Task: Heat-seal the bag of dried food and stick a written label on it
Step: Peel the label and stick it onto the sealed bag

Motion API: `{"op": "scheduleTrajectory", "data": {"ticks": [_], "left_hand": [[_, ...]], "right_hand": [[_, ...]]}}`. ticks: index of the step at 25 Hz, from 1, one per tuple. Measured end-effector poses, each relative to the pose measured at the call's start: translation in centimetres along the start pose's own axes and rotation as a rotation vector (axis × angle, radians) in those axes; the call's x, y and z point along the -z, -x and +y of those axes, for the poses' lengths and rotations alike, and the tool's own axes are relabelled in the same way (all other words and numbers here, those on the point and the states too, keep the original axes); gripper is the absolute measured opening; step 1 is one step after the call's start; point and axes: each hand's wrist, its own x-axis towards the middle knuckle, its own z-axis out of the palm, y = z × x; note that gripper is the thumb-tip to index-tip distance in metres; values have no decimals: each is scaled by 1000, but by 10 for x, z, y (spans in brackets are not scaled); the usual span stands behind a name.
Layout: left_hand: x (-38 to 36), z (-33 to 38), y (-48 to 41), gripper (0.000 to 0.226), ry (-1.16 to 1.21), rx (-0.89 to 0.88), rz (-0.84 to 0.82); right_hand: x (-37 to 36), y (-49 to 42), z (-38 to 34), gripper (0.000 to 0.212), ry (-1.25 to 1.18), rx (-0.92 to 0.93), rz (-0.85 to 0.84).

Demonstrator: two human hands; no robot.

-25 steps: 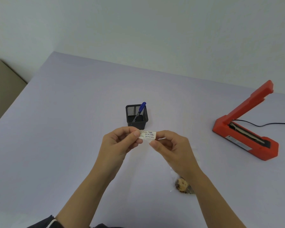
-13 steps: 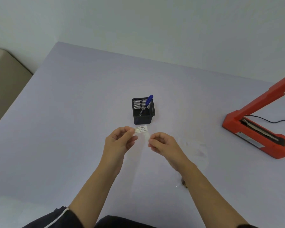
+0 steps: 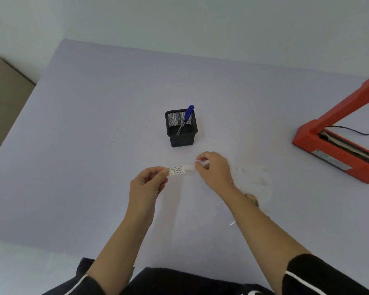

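Note:
My left hand pinches the left end of a small white written label above the table. My right hand pinches a white backing strip that runs from the label's right end. The clear bag of dried food lies flat on the table to the right of my right forearm, which covers part of it; brown food pieces show near the arm. The red heat sealer stands at the right edge with its arm raised.
A black mesh pen holder with a blue pen stands just beyond my hands. A black cable trails from the sealer to the right. The lilac table ends at a wall behind; a beige surface sits at far left.
My hands have drawn apart: the right one has pulled a white backing strip away from the label, which the left hand keeps. The view shifted left, cutting off part of the sealer.

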Motion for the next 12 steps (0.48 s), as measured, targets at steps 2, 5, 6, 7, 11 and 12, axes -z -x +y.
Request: {"op": "scheduleTrajectory", "data": {"ticks": [2, 5, 6, 7, 11, 12], "left_hand": [[-20, -10, -1, 4, -50, 28, -71], [-62, -30, -2, 4, -182, 70, -199], [-75, -37, -3, 5, -239, 74, -232], [-91, -45, -3, 5, -299, 72, -262], [-144, -73, 2, 5, -440, 20, -308], [-154, -78, 4, 5, -439, 12, -296]], "right_hand": [[24, 21, 16, 12, -77, -44, 88], [68, 57, 62, 17, -119, -177, 247], [79, 65, 76, 19, -115, -215, 282], [91, 71, 91, 22, -110, -246, 298], [108, 72, 123, 30, -103, -244, 145], [108, 70, 127, 32, -108, -225, 110]]}}
